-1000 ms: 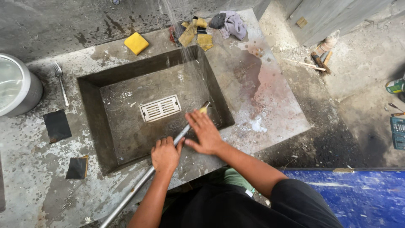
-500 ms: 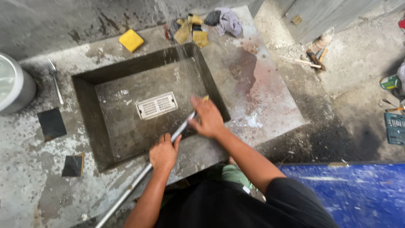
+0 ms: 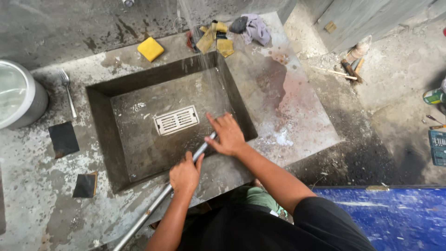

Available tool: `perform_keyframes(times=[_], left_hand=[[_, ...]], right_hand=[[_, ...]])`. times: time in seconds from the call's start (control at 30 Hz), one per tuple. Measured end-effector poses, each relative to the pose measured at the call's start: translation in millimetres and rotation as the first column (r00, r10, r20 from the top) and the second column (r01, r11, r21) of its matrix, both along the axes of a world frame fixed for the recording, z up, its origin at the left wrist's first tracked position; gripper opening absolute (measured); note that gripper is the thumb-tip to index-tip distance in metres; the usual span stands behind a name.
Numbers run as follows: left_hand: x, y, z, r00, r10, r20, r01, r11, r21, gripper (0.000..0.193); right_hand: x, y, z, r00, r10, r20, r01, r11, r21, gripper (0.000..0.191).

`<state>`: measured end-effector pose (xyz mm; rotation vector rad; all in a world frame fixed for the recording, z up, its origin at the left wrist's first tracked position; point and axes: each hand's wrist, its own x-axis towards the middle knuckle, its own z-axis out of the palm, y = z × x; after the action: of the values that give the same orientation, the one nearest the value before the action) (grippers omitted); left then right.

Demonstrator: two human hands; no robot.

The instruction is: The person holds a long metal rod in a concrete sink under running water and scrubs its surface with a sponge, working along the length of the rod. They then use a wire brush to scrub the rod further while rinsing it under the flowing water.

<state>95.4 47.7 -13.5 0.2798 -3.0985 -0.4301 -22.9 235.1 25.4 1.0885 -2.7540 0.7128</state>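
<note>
A long grey metal pipe (image 3: 158, 202) is seen near the lower centre of the frame, laid across the front rim of a square concrete sink (image 3: 116, 176). Its long axis runs diagonally, from the lower left of the frame up towards the centre, where its upper end points into the basin, just short of the white slotted drain cover (image 3: 176, 120).

The left hand (image 3: 185, 175) is wrapped around the pipe at the sink's front edge, its fingers (image 3: 179, 182) curled shut about it, the pipe passing beneath the palm. The right hand (image 3: 226, 135) is laid over the pipe's upper end, slightly higher and to the right; its fingers are held loosely together and bent down over the pipe, with the index finger stretched towards the upper left. Whether something is pinched under that palm cannot be told.

A thin stream of water (image 3: 195, 42) is seen falling into the basin from the top of the frame. On the wet tabletop (image 3: 297, 116), a yellow sponge (image 3: 150, 49) lies behind the sink, a fork (image 3: 68, 90) and two dark sanding sheets (image 3: 63, 138) to its left.
</note>
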Motion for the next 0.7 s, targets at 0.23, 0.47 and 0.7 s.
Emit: perform_keyframes(times=[0.23, 0.47, 0.7], left_hand=[[-2.1, -1.4, 0.3, 0.999, -0.018, 0.026, 0.018, 1.0, 0.013, 0.051], [-3.4, -2.8, 1.9, 1.0, -0.004, -0.024, 0.004, 1.0, 0.01, 0.051], [-7.0, -3.4, 13.3, 0.993, 0.018, 0.119, -0.026, 0.998, 0.064, 0.052]], right_hand=[[3.4, 17.4, -20.4, 0.978, -0.06, -0.201, 0.051, 0.997, -0.049, 0.075], [-64.0, 11.5, -7.0, 0.979, -0.106, 0.177, 0.042, 0.943, 0.329, 0.058], [-39.0, 6.8, 18.3, 0.993, 0.045, 0.11, -0.091, 0.883, 0.461, 0.074]])
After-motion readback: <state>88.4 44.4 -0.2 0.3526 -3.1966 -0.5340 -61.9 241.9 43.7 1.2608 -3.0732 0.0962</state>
